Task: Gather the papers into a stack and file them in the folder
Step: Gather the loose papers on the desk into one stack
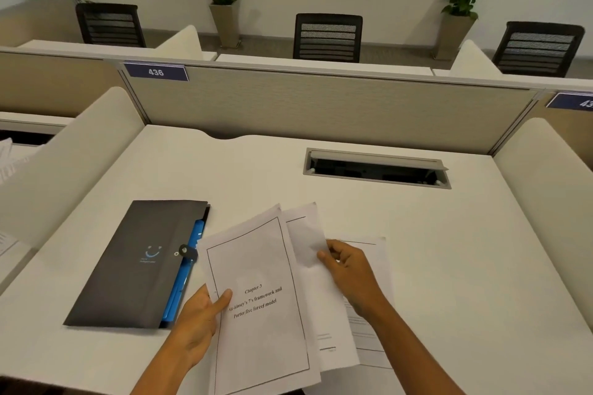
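Your papers [260, 298] are white with black words and a thin black box drawn around them. The folder [134, 263] is dark grey with a little blue smile on it, and bright blue peeks out its side. The desk [449, 250] is creamy white. The number sign [156, 71] is dark blue with white numbers.

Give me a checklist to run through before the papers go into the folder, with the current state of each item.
1. Left hand has a grip on the top sheet: ok.
2. Right hand has a grip on the second sheet: ok.
3. Sheet edges squared into one stack: not ok, they fan apart.
4. Last sheet gathered: not ok, it lies on the desk.
5. Folder open: not ok, flap looks fastened.
6. Room inside folder: cannot tell.
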